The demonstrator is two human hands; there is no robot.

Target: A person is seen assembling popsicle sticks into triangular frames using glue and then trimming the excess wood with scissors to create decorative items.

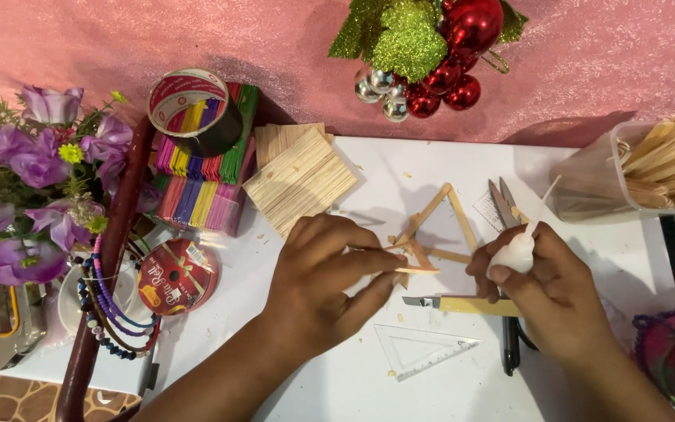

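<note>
Pink glittery cloth is backing the white counter point(369, 383) where I am working, with purple flowers point(33, 187) and coloured craft sticks point(197, 184) sitting at the far left. My left hand point(318, 281) is pinching a thin wooden stick point(414, 270) against the stick triangle point(439, 227) lying mid-counter, while my right hand point(552, 293) is gripping a small white glue bottle point(516, 252) just right of it, above a yellow utility knife point(462, 305).

Packaging and labels on the craft table

There's a round red ribbon spool point(177, 276) with a gold-printed label at left, a tape roll point(194, 109) with a red-and-white printed inner ring up top, and a clear plastic tub point(587, 184) at the right edge.
</note>
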